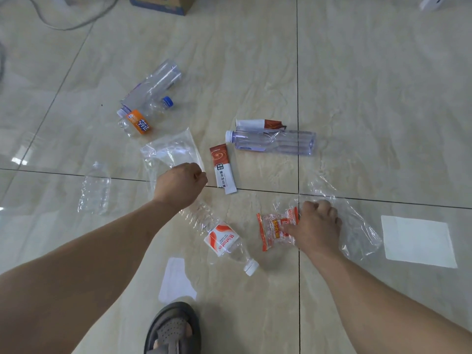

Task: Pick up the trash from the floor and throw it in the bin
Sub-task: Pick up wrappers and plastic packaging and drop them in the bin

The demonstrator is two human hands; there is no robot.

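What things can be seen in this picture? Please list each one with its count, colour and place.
clear bottles: five, three with labels (violet, orange, red-white); on floor, far left, middle, near
flattened clear bottle: one, left
clear plastic bag: one, under the left hand
crumpled clear plastic: one, beside the right hand
red-orange wrapper: one, under the right hand's thumb
brown-white sachets: two, middle; one behind the violet-label bottle
white paper sheets: two, right and near middle
cardboard box: one, brown and blue, top edge
cable: grey, top left
white object: one, top right, cut off
tiled floor: beige
sandalled foot: one, grey, bottom
left hand: gripping the bag
right hand: gripping wrapper and plastic
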